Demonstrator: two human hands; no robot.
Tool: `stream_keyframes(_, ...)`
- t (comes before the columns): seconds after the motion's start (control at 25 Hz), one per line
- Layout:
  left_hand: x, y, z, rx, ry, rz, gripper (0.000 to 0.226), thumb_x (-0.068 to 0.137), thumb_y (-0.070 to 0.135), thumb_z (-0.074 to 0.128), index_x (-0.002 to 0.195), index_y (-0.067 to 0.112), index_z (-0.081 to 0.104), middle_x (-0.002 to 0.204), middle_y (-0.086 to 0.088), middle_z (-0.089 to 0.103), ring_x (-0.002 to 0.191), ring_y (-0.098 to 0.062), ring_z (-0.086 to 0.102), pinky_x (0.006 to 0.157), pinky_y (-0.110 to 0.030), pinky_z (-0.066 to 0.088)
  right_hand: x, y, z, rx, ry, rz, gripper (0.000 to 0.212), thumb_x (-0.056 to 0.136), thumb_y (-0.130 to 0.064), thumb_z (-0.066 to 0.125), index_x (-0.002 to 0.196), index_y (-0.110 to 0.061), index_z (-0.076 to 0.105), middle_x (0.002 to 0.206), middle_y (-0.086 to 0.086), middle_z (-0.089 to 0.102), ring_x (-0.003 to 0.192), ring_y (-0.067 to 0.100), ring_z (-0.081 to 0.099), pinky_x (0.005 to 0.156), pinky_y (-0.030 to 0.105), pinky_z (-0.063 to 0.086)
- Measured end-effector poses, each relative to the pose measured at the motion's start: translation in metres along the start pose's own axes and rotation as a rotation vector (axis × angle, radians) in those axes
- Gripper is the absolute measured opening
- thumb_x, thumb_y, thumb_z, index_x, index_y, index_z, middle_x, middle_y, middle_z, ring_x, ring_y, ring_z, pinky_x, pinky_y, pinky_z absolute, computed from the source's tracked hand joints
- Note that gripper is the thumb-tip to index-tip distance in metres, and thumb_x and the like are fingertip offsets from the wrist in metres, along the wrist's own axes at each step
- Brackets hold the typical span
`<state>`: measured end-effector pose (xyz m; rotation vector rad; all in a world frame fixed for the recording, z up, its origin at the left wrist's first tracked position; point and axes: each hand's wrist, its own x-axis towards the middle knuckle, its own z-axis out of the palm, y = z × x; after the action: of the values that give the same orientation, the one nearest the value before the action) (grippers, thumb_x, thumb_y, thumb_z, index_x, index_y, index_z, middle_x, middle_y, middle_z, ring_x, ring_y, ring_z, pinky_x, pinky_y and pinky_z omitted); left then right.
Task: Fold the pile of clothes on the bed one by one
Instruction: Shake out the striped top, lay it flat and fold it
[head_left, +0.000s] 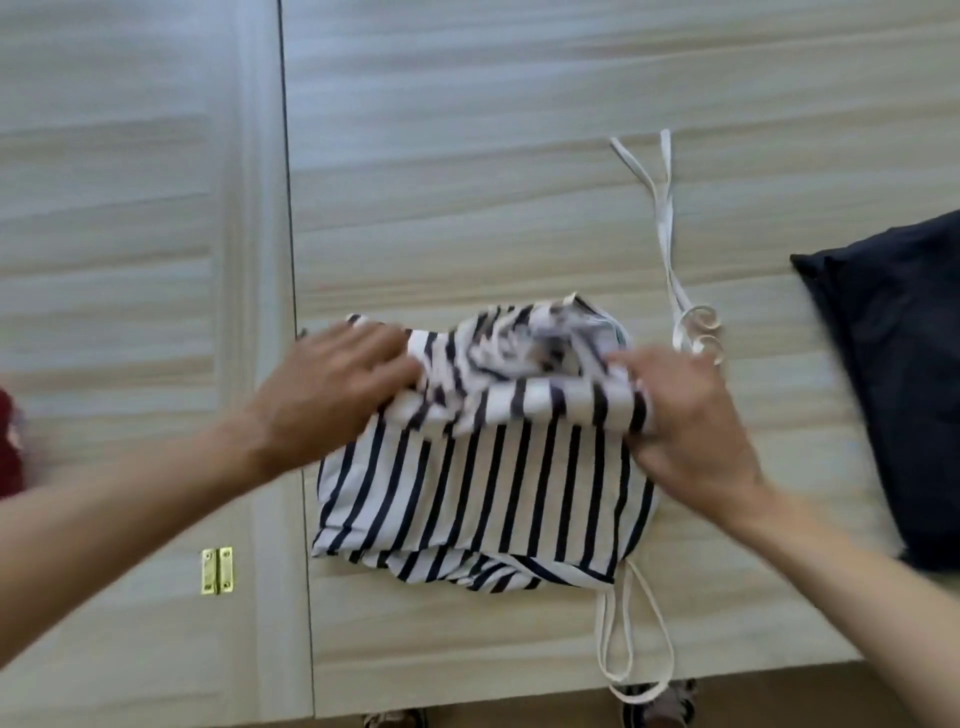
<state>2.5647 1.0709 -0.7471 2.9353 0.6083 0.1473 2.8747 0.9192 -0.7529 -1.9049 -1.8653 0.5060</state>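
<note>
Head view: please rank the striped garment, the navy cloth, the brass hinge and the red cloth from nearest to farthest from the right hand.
1. striped garment: gripped at its right end by the right hand.
2. navy cloth: just to the hand's right, apart from it.
3. brass hinge: lower left, beyond the garment.
4. red cloth: at the far left edge.

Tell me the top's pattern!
The top is white with dark stripes; the head view shows it.
</note>
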Motion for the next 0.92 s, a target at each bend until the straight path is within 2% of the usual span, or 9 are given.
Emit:
stream_keyframes(0.08,-0.050,0.024,0.021,0.008,-0.112,0.061,0.031,0.083,0.003,0.066,0.108,0.017,0.056,0.099,-0.006,0.063,0.087,-0.022,0.060,0.078,-0.038,0.056,-0.059,-0.012,0.021,-0.138,-0.177,0.023,0.046,0.061,-0.003,0.073,0.104,-0.017,0.064,0.092,0.000,0.061,0.087,0.026,0.058,0.075,0.041,0.042)
stream_keyframes(0.16,-0.091,0.043,0.044,-0.028,-0.294,0.098,0.043,0.070,0.004,0.073,0.106,0.020,0.056,0.098,0.000,0.061,0.085,-0.018,0.056,0.076,-0.035,0.054,-0.106,-0.021,0.043,-0.200,-0.471,0.081,0.037,0.063,-0.029,0.072,0.096,-0.028,0.056,0.090,-0.009,0.050,0.088,0.021,0.056,0.078,0.037,0.038)
stream_keyframes(0.24,-0.114,0.055,0.058,-0.067,-0.464,0.078,0.040,0.068,0.020,0.076,0.102,0.023,0.054,0.094,0.005,0.058,0.082,-0.017,0.053,0.073,-0.033,0.050,-0.131,-0.027,0.053,-0.191,-0.587,0.163,0.031,0.069,-0.053,0.062,0.087,-0.032,0.048,0.084,-0.014,0.046,0.083,0.016,0.052,0.080,0.036,0.037)
stream_keyframes(0.4,-0.102,0.072,0.069,-0.166,-0.401,-0.193,0.054,0.076,0.071,0.060,0.104,0.025,0.053,0.094,0.010,0.056,0.085,-0.015,0.053,0.075,-0.029,0.043,-0.114,-0.047,0.061,-0.086,-0.332,0.133,0.033,0.077,-0.044,0.068,0.100,-0.027,0.051,0.091,-0.009,0.049,0.083,0.014,0.048,0.076,0.032,0.043)
stream_keyframes(0.48,-0.077,0.085,0.072,-0.282,-0.316,-0.410,0.064,0.078,0.073,0.061,0.118,0.024,0.055,0.101,0.011,0.059,0.091,-0.013,0.056,0.077,-0.028,0.045,-0.085,-0.055,0.070,-0.060,-0.261,0.099,0.044,0.079,-0.037,0.066,0.118,-0.024,0.050,0.105,-0.005,0.051,0.094,0.016,0.052,0.080,0.033,0.045)
stream_keyframes(0.56,-0.053,0.095,0.078,-0.407,-0.283,-0.581,0.065,0.080,0.065,0.069,0.127,0.024,0.053,0.103,0.011,0.059,0.090,-0.011,0.057,0.074,-0.027,0.047,-0.052,-0.065,0.081,0.114,-0.297,0.323,0.056,0.081,-0.046,0.067,0.129,-0.025,0.045,0.108,-0.006,0.053,0.095,0.014,0.055,0.080,0.034,0.048)
stream_keyframes(0.72,-0.038,0.101,0.084,-0.468,-0.372,-0.528,0.063,0.084,0.051,0.075,0.135,0.026,0.047,0.118,0.008,0.066,0.097,-0.013,0.063,0.081,-0.029,0.052,-0.017,-0.075,0.107,0.573,-0.289,0.933,0.067,0.079,-0.041,0.079,0.129,-0.024,0.037,0.105,0.001,0.066,0.095,0.017,0.064,0.089,0.041,0.054)
stream_keyframes(0.84,-0.043,0.097,0.072,-0.524,-0.328,-0.413,0.042,0.092,0.035,0.071,0.129,0.026,0.053,0.112,0.011,0.067,0.092,-0.009,0.064,0.078,-0.023,0.051,-0.022,-0.083,0.091,0.917,-0.101,1.010,0.049,0.083,-0.005,0.075,0.118,-0.022,0.045,0.096,0.010,0.074,0.081,0.020,0.071,0.082,0.050,0.060)
stream_keyframes(0.92,-0.048,0.099,0.058,-0.526,-0.300,-0.283,0.023,0.095,0.035,0.063,0.116,0.026,0.061,0.099,0.016,0.063,0.078,-0.003,0.060,0.071,-0.014,0.045,-0.047,-0.085,0.069,0.970,-0.018,0.942,0.042,0.086,0.004,0.070,0.112,-0.025,0.052,0.094,0.006,0.076,0.076,0.019,0.074,0.070,0.041,0.063)
